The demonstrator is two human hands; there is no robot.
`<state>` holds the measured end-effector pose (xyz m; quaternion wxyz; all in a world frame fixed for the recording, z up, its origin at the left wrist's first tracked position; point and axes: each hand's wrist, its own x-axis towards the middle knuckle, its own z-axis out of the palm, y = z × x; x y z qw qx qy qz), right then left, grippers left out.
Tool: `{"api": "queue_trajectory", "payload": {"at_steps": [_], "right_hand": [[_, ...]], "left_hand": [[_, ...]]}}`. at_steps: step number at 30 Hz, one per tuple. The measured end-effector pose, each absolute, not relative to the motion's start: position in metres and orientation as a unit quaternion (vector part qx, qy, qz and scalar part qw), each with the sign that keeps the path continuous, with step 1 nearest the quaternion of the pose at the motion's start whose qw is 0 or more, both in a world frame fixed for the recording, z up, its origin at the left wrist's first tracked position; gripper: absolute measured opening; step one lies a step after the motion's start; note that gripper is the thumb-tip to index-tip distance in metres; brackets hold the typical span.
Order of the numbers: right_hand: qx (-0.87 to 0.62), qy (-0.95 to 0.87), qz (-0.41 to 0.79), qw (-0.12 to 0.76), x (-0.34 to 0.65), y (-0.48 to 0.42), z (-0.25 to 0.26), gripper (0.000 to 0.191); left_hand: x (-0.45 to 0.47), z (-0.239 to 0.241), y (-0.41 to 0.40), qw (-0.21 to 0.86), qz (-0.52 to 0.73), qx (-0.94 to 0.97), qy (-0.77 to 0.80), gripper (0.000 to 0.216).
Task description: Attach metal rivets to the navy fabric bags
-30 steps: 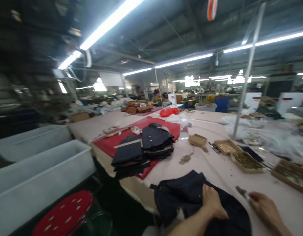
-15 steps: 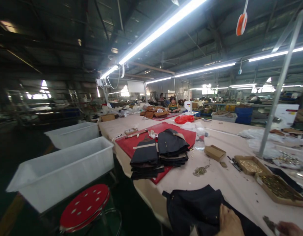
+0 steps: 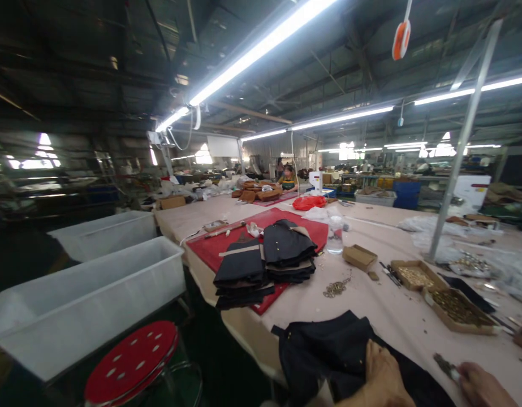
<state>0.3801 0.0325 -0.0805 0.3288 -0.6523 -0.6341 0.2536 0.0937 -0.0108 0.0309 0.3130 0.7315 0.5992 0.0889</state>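
Observation:
A dark navy cloth piece with small brass-coloured studs (image 3: 320, 345) lies bunched at the near edge of the table. My left hand (image 3: 382, 376) rests over its right part, fingers bent together and gripping the fabric. To the right, at the bottom edge, is my right hand (image 3: 483, 384), partly cut off by the frame. Its thumb and fingers are pinched by a small greyish metal cluster (image 3: 445, 365) on the tabletop; what lies between the fingertips is too small to make out.
Folded dark pieces (image 3: 290, 243) are stacked on a red sheet (image 3: 201, 249). Shallow cardboard boxes (image 3: 460, 311) hold small metal parts, near a pile of rings (image 3: 336, 288). A metal pole (image 3: 464, 141) rises at right. White bins (image 3: 95, 305) and a red stool (image 3: 131, 359) stand left.
The view has turned slightly right, so everything sits further left in the picture. More of my right hand shows. My left hand stays on the dark cloth.

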Motion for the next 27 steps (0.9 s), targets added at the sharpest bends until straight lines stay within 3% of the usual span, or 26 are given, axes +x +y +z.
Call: {"api": "queue_trajectory", "payload": {"at_steps": [3,7,11,18,27], "right_hand": [[-0.672,-0.644,0.201,0.305,0.36,0.005,-0.031,0.022],[-0.657,-0.667,0.161,0.312,0.34,-0.018,0.009,0.02],[-0.599,-0.717,0.189,0.301,0.322,-0.047,0.004,0.01],[-0.567,-0.772,0.168,0.232,0.294,-0.065,-0.017,0.015],[-0.592,-0.741,0.212,0.233,0.29,-0.045,-0.023,0.016]], "left_hand": [[0.101,0.042,-0.011,0.259,0.022,0.784,0.564,0.085],[0.118,0.044,0.005,0.16,0.015,0.815,0.557,0.057],[0.124,0.034,0.016,0.171,0.04,0.83,0.529,0.04],[0.122,0.029,0.016,0.152,0.041,0.828,0.538,0.029],[0.12,0.023,0.02,0.154,0.048,0.834,0.528,0.03]]}}
